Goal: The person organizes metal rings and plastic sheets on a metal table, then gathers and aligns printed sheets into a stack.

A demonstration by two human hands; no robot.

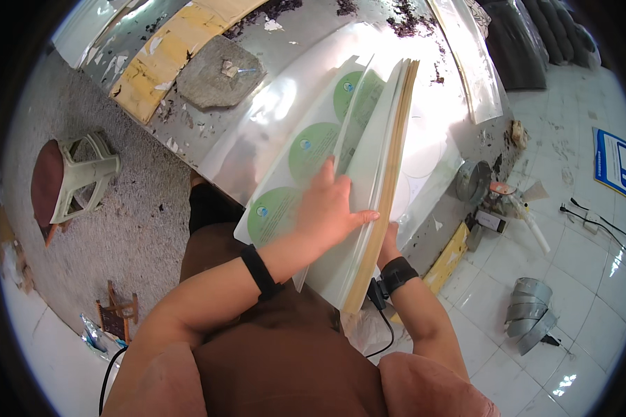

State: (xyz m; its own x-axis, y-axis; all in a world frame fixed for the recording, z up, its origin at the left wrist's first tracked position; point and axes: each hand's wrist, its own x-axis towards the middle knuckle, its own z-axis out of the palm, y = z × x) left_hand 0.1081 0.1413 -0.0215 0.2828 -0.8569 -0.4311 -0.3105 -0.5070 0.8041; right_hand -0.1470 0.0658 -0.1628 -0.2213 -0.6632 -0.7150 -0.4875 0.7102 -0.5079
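A thick stack of label sheets is lifted on its edge over the table, its layers fanned apart and its yellowish side edge showing. To its left lies a sheet of round green labels, partly covered by my left hand. That hand is open, fingers apart over the sheets, and its thumb touches the stack near the yellowish edge. My right hand is at the stack's right side near the bottom. The stack hides its fingers, so its grip does not show. Under the sheets lies shiny clear plastic film.
The grey table holds a flat stone slab, a yellow strip and dark scraps. Tape rolls and tools sit at its right edge. A stool lies at left; metal rings and a cable are on the tiled floor.
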